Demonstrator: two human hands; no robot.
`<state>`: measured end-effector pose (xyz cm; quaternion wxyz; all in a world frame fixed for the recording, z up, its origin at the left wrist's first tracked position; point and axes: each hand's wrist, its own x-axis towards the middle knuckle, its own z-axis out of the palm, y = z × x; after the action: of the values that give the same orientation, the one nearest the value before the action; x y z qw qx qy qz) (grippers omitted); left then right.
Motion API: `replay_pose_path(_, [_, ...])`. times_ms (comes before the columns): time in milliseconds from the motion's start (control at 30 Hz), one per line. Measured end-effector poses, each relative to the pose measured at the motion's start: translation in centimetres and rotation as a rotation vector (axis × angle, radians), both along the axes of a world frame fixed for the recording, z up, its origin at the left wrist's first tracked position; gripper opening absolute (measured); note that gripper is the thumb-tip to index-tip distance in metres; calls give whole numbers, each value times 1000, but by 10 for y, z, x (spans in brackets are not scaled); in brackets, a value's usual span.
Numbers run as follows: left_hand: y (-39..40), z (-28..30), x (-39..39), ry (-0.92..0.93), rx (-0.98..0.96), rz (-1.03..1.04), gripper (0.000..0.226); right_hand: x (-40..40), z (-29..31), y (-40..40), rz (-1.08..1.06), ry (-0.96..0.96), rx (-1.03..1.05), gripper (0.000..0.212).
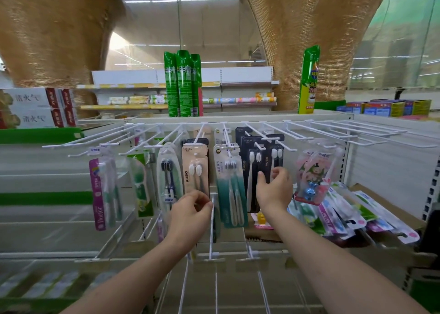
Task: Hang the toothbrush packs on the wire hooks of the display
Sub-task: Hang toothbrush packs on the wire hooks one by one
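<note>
Though hung already on wire hooks [259, 144], black toothbrush pack [273, 156] pinched low in right hand [273, 190] grip; left hand [190, 212] fingertips pressed together at beige pack [195, 170]. Light, stiff card, slippery blister (likely); best taken by card edge.

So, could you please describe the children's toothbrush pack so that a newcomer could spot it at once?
Start at the white hook display and follow its packs rightward to the last one hanging, beyond the right hand. That is the children's pack: clear and pink, with small blue and pink toy figures at the bottom, unlike the black AUBO packs beside it.
</note>
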<state>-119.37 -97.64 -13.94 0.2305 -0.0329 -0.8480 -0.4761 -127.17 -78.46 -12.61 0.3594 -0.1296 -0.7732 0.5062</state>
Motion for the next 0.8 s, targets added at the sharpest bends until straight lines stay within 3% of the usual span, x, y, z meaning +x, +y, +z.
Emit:
replay_pose_path(100, [2,1,-1,-5,16,-8,10,-3,12,10,1,-57,-61,54])
replay_pose_path(300, [8,-3,-6,-7,-1,-2,15,-26,34,33,92,-189,-57,64])
replay_pose_path(533, [23,-3,-11,9,-6,-11,16,-38,35,46,68,-213,-50,57])
replay_pose_path(700, [31,-2,-8,0,-32,-17,16,-31,26,41,-3,-133,-47,24])
replay_pose_path(800, [34,2,-7,2,-14,-42,16,-22,25,39,-6,-124,-73,17])
